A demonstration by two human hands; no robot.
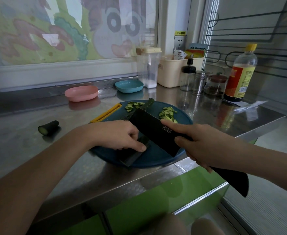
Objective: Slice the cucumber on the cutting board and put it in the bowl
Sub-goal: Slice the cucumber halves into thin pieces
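Now right hand (205, 147) grips cleaver (154, 131), blade hiding cucumber (148, 103) left hand (120, 136) holds; bowl (81, 93) beyond

steel counter (20, 119) | cutting board (153, 158) | cucumber end (48, 127) | pink bowl (81, 92) | blue bowl (129, 86)

Single head-worn wide-angle view, forward and down, close over the cutting board (152, 159) and counter (20, 116)

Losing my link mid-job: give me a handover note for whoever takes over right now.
Left hand holds the cucumber down on the board.
Right hand grips the knife, blade over the cucumber.
Done: two piles of slices on the board; a cut end lies on the counter.
Left: slice the rest, then move the slices into the pink bowl or the blue bowl.
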